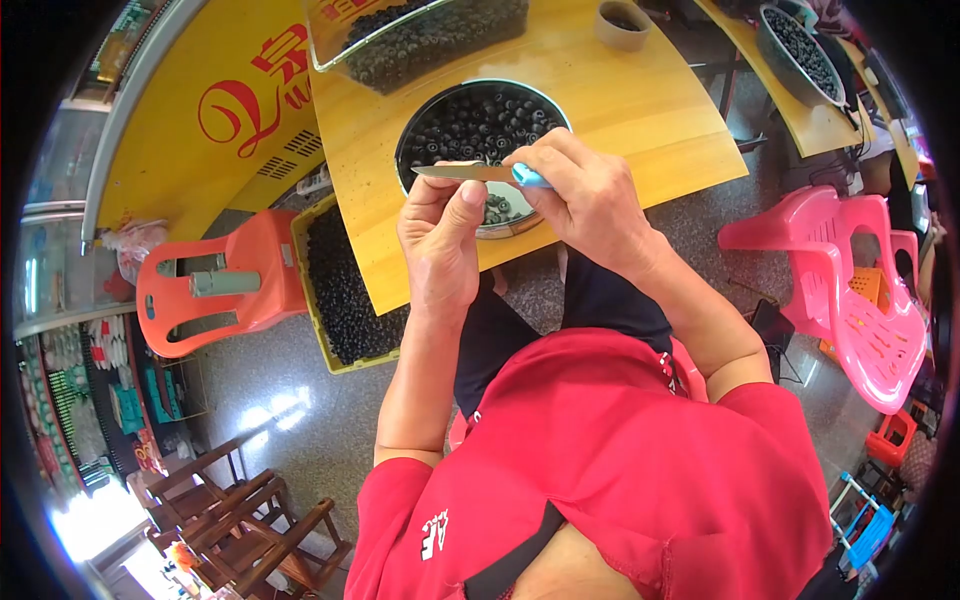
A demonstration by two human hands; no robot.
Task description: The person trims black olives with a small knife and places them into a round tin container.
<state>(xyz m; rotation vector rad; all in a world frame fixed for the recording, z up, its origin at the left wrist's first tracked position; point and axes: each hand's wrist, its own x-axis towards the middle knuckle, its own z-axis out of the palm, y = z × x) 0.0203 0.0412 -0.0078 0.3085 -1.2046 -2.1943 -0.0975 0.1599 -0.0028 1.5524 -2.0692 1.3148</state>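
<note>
My right hand [590, 195] is closed around the light-blue handle of a knife [480, 173], whose blade points left. My left hand [440, 235] is closed, with its thumb and fingers pinched just beneath the blade tip. Whatever lies between those fingers is hidden. Behind and below both hands, a round pan [403, 140] holds many small black ring-shaped pieces [480, 120]. Toward the pan's near side is a pale area with small greyish scraps [500, 210], partly covered by my hands.
On the wooden table [640, 110] stand a clear bin [322, 45] of black pieces and a roll of tape [622, 28]. A yellow crate [335, 360] of black pieces sits on the floor beside an orange chair [270, 260]. Pink chairs [860, 290] stand at right.
</note>
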